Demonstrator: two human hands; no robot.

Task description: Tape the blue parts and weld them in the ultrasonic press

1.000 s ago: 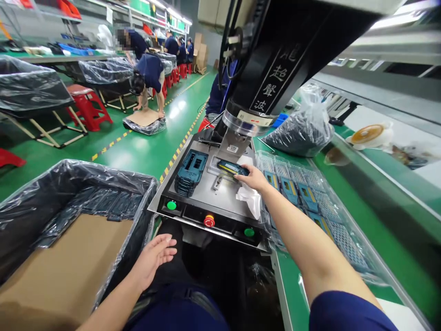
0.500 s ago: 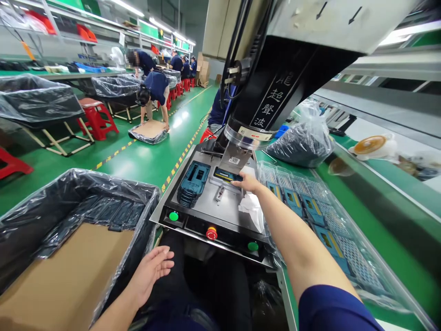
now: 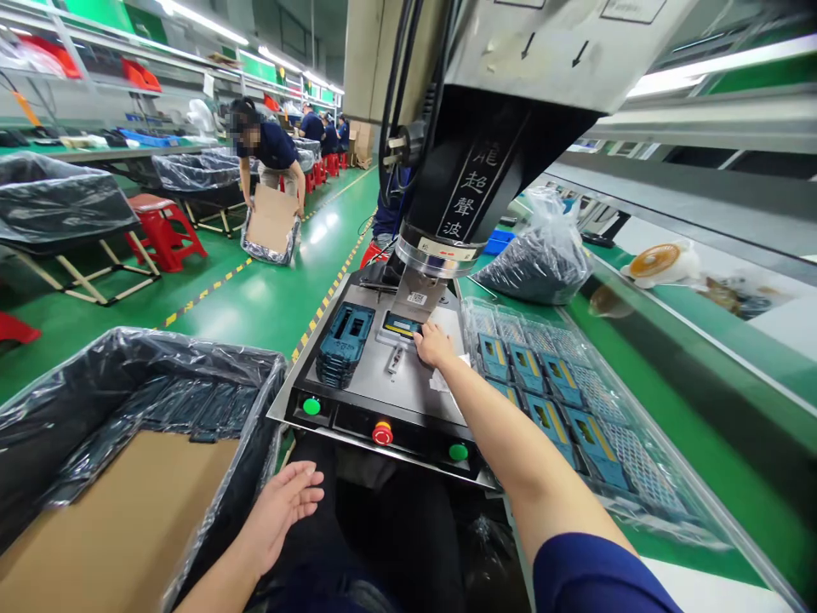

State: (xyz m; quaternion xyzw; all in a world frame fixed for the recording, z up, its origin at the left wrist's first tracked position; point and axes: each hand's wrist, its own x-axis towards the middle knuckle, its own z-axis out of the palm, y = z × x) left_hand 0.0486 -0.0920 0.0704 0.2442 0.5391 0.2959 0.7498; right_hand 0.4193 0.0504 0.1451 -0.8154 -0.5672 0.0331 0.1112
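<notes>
My right hand (image 3: 435, 344) reaches to a dark teal part with a yellow strip (image 3: 402, 325), which lies on the machine's metal plate under the metal horn (image 3: 418, 292). Its fingers are at the part's right end; whether they grip it is unclear. My left hand (image 3: 290, 498) hangs over my lap with nothing in it, fingers apart and slightly curled, between the lined bin and the machine's front. A stack of teal frames (image 3: 345, 345) stands on the left of the plate. White cloth or paper lies partly behind my right wrist.
Green buttons (image 3: 311, 406) and a red stop button (image 3: 382, 433) line the machine's front. At right is a clear tray (image 3: 629, 426) of teal parts; behind it, a filled plastic bag (image 3: 542, 255). The lined bin (image 3: 255, 375) stands left. Beyond, a person (image 3: 271, 153) holds a cardboard-covered bin.
The view has shifted, showing more of the tray. The person in the background has straightened up and tilted the cardboard-covered bin upright. My right hand stays by the part under the horn.
</notes>
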